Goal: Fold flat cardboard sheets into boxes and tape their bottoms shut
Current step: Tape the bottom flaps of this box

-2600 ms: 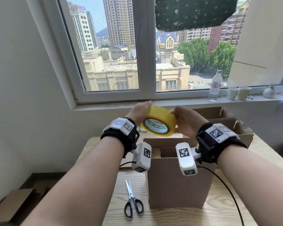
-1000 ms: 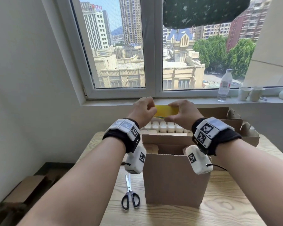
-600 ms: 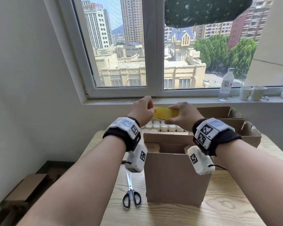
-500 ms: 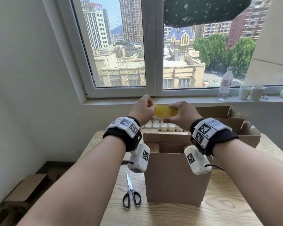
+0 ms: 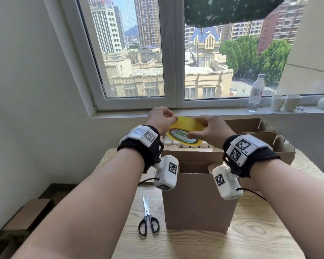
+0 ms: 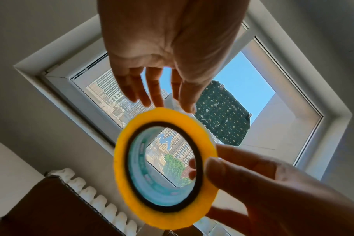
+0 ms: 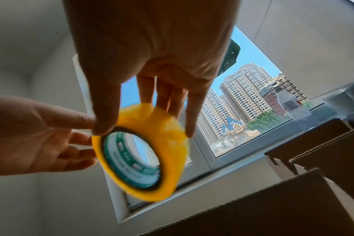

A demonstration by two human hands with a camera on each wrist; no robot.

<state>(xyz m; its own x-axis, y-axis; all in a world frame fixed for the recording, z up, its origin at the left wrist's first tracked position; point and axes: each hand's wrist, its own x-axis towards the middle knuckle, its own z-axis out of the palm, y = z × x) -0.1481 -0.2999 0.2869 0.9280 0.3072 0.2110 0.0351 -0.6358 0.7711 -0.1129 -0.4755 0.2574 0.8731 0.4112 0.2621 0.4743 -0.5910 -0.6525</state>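
Note:
I hold a yellow tape roll point(image 5: 183, 125) with a green inner core in the air above the upright open cardboard box point(image 5: 196, 200). My right hand point(image 5: 207, 130) grips the roll, thumb point(image 7: 103, 124) on its near rim and fingers point(image 7: 172, 108) over its outer face. My left hand point(image 5: 162, 120) pinches the roll's left edge: the thumb tip point(image 6: 189, 106) lies on the yellow band point(image 6: 119, 167), the other fingers behind it. The roll point(image 7: 170, 143) is tilted, core towards me. No loose tape end is visible.
Black-handled scissors point(image 5: 148, 217) lie on the wooden table point(image 5: 251, 240) left of the box. More folded boxes point(image 5: 260, 135) stand at the back right. A white radiator point(image 6: 103, 207) runs under the window. A bottle point(image 5: 255, 92) and two cups point(image 5: 286, 102) stand on the sill.
The roll, flat and edge-on half a second ago, has tipped so its green core faces me. Both hands stay on it at about the same height.

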